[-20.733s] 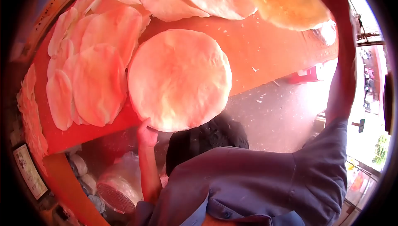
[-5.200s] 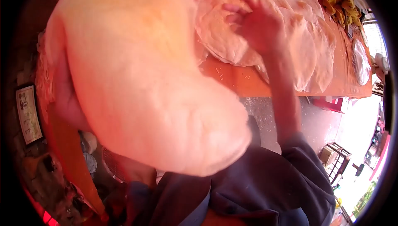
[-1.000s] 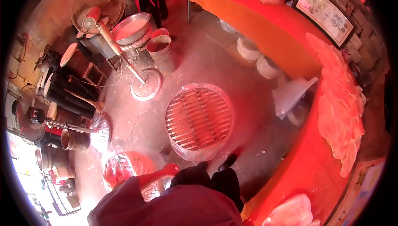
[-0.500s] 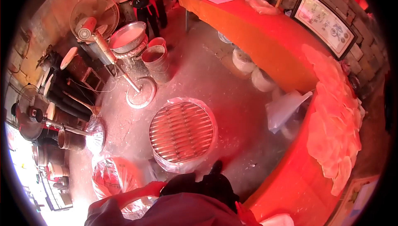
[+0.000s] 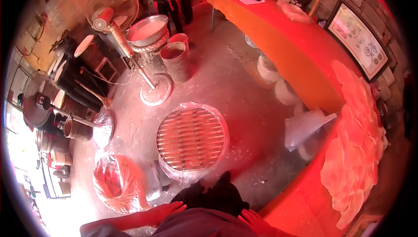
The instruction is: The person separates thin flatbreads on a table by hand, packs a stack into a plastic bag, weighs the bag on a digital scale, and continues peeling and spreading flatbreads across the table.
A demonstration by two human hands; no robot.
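Left hand [image 5: 170,209], right hand [image 5: 253,220]: being held apart at the waist, fingers extended. Beyond the left, a plastic-wrapped bundle [image 5: 130,189] is being seen; ahead, between, a round slatted rack [image 5: 193,139]. Right-forward, pale flat sheets [image 5: 353,150] are being supported by an orange-covered table [image 5: 300,202].

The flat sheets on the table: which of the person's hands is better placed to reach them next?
Probably the right hand: it is close to the table, on the same side as the flat sheets. The left hand is farther away from them.
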